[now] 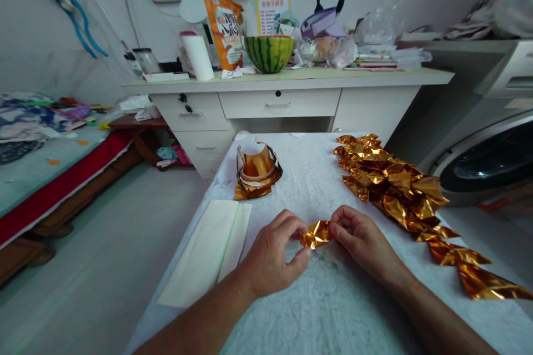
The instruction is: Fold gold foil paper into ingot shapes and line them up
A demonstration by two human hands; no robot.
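Both hands hold one small piece of gold foil (320, 233) just above the middle of the table. My left hand (277, 252) pinches its left end between thumb and fingers. At the other end, the fingers of my right hand (362, 241) are closed on the foil. Folded white paper sheets (208, 252) lie to the left of my left hand. Behind them sits a curled roll of gold foil strips (256, 169). To the right, a heap of twisted gold foil pieces (391, 183) stretches along the table edge, with single twisted pieces (491, 283) nearest me.
A cloth-covered table (308, 177) is before me. Behind it a white desk (287, 82) bears a halved watermelon (268, 54), an orange snack bag (227, 33) and plastic bags. A washing machine (487, 144) stands at right, a bed (54, 166) at left.
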